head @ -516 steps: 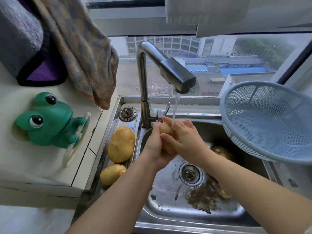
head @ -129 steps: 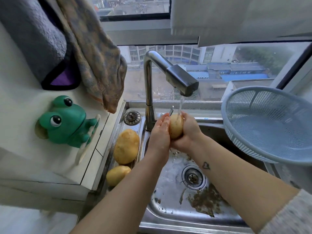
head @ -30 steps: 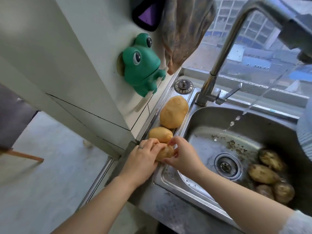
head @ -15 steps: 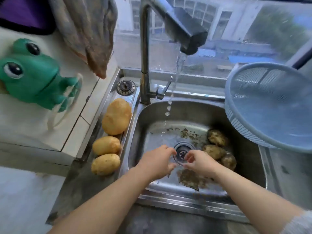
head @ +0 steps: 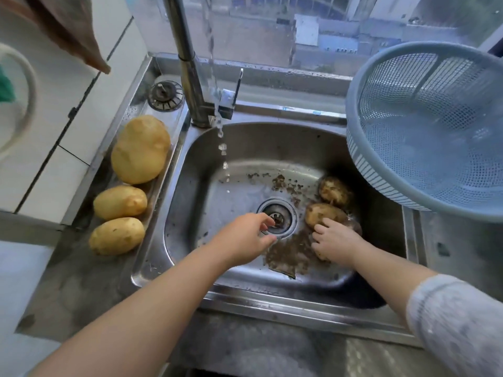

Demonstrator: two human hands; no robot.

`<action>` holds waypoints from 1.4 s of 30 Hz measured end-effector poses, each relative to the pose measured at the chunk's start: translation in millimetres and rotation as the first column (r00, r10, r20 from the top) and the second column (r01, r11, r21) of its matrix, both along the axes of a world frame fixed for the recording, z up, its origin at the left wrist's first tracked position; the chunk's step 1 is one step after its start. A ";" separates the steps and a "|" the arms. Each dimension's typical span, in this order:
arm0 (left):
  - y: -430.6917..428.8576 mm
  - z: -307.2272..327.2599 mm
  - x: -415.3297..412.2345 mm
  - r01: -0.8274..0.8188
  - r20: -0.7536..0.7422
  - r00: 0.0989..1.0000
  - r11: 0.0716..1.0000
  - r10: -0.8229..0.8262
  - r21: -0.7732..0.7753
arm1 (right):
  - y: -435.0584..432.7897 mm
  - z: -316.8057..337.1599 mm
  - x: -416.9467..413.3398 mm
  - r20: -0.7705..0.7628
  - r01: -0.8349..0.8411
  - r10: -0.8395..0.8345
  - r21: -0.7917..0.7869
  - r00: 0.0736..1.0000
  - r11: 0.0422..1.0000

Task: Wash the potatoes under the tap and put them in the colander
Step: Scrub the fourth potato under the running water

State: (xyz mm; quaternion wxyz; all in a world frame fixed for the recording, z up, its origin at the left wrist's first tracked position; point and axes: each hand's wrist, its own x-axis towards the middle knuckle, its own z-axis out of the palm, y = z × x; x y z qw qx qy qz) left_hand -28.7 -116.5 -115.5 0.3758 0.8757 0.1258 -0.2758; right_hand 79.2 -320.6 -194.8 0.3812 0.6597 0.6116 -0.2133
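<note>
Resting the right hand [head: 334,240] on muddy brown potatoes [head: 325,214] at the right of the steel sink [head: 185,186]; impossible to tell if gripping. Holding the empty, loosely curled left hand [head: 245,238] above the drain [head: 277,216]. Close round one potato, lift into the tap stream [head: 221,148], rub with both palms. Mind the pale blue mesh colander [head: 424,126] overhanging the right rim; swing through open mid-basin, clear of clean yellow potatoes [head: 119,202] on the left ledge.

head view, steeply down, over sink [head: 174,240]
</note>
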 end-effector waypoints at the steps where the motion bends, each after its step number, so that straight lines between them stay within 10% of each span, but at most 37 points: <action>1: 0.1 -0.3 -0.9 -0.013 0.002 1.000 1.000 0.013 0.000 | -0.3 -5.6 2.4 -0.005 -0.044 0.044 -0.002 0.999 0.999; 6: 6.8 0.3 -4.4 -0.062 0.001 0.998 0.997 0.062 0.034 | -6.0 -33.0 6.4 -0.035 -0.101 0.107 0.152 0.994 0.983; 10: 11.1 3.9 -2.8 -0.121 -0.019 0.992 0.993 0.122 0.011 | 3.6 -14.5 2.2 -0.198 0.184 -0.126 0.311 0.972 0.933; 12: 15.3 6.1 -3.2 -0.178 -0.009 0.984 0.984 0.178 -0.023 | 12.9 1.1 -5.4 -0.366 0.488 -0.350 0.414 0.862 0.769; 15: 21.5 10.6 -4.9 -0.355 -0.043 0.935 0.922 0.353 -0.153 | 46.5 42.5 -17.3 -0.788 0.913 -0.461 0.349 0.408 0.211; 20: 23.9 38.5 1.4 -0.707 -0.330 0.652 0.390 0.682 -0.591 | 104.5 98.4 -27.3 -0.980 0.991 -0.197 0.026 0.000 -0.132; 25: 39.3 62.0 6.3 -0.694 -0.517 0.533 -0.003 0.670 -0.720 | 141.9 130.5 -39.4 -0.984 0.957 -0.166 0.111 0.068 -0.267; 34: 49.1 80.8 15.9 -0.638 -0.354 0.622 0.190 0.699 -0.747 | 176.0 163.9 -48.2 -0.988 0.905 -0.034 0.154 0.154 -0.397; 38: 44.2 74.3 14.9 -0.581 -0.066 0.660 0.453 0.748 -0.676 | 192.5 162.7 -48.9 -0.980 0.725 0.156 -0.194 -0.120 -0.661; 42: 50.0 64.2 7.1 -0.408 0.150 0.713 0.579 0.685 -0.706 | 200.0 165.2 -48.8 -0.789 0.467 0.400 -0.603 -0.466 -0.647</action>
